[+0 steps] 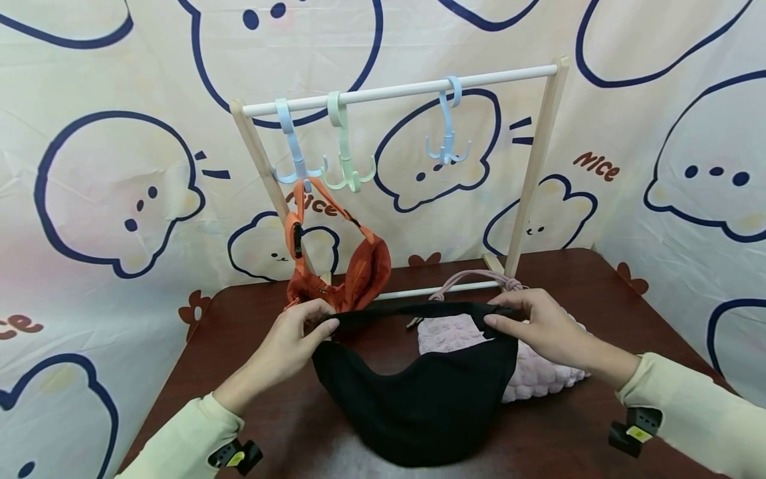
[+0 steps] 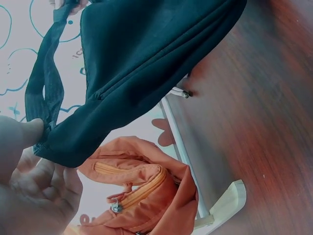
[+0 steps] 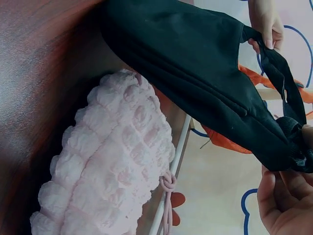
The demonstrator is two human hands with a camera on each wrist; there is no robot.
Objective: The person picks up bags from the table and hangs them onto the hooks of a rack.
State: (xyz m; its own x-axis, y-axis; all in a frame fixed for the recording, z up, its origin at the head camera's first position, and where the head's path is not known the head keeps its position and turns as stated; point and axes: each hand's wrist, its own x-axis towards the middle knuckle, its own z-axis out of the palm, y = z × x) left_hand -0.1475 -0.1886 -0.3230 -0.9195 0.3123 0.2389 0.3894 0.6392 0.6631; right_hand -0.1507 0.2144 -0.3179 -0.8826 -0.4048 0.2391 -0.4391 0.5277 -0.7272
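Between both hands hangs a black crossbody bag [image 1: 419, 399], its strap [image 1: 407, 310] stretched across the top. My left hand [image 1: 296, 336] pinches the strap end at the bag's left corner, thumb on top. At the opposite corner my right hand [image 1: 532, 326] grips the strap where it joins the bag. In the right wrist view the right thumb and fingers close on bunched black webbing [image 3: 293, 139]. The left wrist view shows the left thumb pressing the bag's corner [image 2: 63, 147]. The bag's body sags above the table in front of the rack.
A wooden rack with a white rail [image 1: 407, 90] carries two blue hooks [image 1: 293, 146] and a green hook [image 1: 344, 146]. An orange bag [image 1: 365, 273] hangs at left. Behind the black bag, a pink puffy bag [image 3: 107, 156] lies on the brown table [image 1: 287, 426]. A patterned curtain stands behind.
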